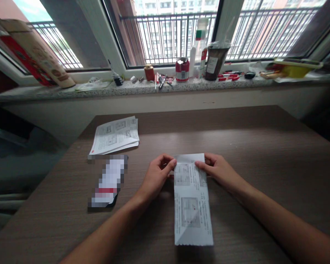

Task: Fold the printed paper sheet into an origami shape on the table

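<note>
A printed sheet of paper, folded into a long narrow strip, is held above the brown table. My left hand pinches its far left edge, thumb on top and fingers behind. At the far right edge, my right hand grips it the same way, with its thumb lying over the print. Text and boxed diagrams cover the paper's upper face, and a diagonal crease crosses its near end. The fingertips under the paper are hidden.
To the left lie a stack of printed sheets and a phone with a blurred screen. Along the windowsill stand a red can, a clear bottle, a dark drink cup, red-handled tools and a yellow container.
</note>
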Demonstrator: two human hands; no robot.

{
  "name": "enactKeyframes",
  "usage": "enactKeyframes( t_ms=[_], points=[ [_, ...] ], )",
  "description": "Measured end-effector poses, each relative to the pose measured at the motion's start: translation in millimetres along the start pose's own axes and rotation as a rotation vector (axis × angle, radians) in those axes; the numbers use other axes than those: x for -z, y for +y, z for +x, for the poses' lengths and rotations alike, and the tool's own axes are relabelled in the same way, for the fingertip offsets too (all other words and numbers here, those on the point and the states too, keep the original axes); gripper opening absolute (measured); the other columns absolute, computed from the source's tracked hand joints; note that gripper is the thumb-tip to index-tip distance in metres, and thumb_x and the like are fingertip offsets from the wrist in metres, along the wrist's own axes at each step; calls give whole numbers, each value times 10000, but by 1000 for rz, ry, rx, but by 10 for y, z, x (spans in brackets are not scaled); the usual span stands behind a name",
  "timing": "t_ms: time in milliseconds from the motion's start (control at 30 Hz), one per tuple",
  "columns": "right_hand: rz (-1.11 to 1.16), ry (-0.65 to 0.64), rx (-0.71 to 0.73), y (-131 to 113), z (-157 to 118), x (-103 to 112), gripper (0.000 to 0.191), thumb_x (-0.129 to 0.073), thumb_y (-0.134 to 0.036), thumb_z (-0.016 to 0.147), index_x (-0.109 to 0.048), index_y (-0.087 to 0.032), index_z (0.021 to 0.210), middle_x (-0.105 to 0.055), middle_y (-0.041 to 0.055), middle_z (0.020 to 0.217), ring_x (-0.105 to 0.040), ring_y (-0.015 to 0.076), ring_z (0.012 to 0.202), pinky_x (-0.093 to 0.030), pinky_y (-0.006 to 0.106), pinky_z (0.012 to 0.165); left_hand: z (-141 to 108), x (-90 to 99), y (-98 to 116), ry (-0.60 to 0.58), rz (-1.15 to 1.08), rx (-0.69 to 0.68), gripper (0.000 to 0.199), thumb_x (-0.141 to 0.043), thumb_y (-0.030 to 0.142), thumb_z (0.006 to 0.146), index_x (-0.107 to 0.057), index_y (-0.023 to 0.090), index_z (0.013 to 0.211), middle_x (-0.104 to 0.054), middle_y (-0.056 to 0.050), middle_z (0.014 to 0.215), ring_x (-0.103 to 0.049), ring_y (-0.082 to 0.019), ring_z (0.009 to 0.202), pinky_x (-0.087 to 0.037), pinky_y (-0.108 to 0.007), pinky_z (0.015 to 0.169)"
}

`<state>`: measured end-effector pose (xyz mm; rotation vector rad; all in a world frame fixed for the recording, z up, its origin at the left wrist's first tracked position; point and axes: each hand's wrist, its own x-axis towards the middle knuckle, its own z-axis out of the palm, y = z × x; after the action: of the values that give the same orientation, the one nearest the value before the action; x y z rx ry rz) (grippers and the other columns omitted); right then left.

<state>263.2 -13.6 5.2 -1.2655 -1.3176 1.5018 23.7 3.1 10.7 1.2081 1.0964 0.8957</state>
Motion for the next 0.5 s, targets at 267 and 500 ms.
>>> enactKeyframes(
  t_ms=[267, 500],
  points=[
    [127, -198, -106, 26, -74, -30, 417, -771, -433, 882, -714, -247, 1251, -742, 119, 1227, -705, 308, 1077, -604, 361, 739, 29, 39, -17, 72, -3, -17, 344, -760, 485, 864, -629, 172, 921, -643, -33, 917, -628, -169, 790, -581, -251, 623],
    [22, -127, -24, 109, -20, -35, 317, -745, -367, 895, -722, -209, 1169, -783, 107, 1102, -739, 291, 981, -602, 412, 798, 32, 20, -6, 73, -23, -28, 342, -761, 473, 866, -620, 163, 901, -643, -34, 904, -638, -172, 810, -594, -239, 615]
  ],
)
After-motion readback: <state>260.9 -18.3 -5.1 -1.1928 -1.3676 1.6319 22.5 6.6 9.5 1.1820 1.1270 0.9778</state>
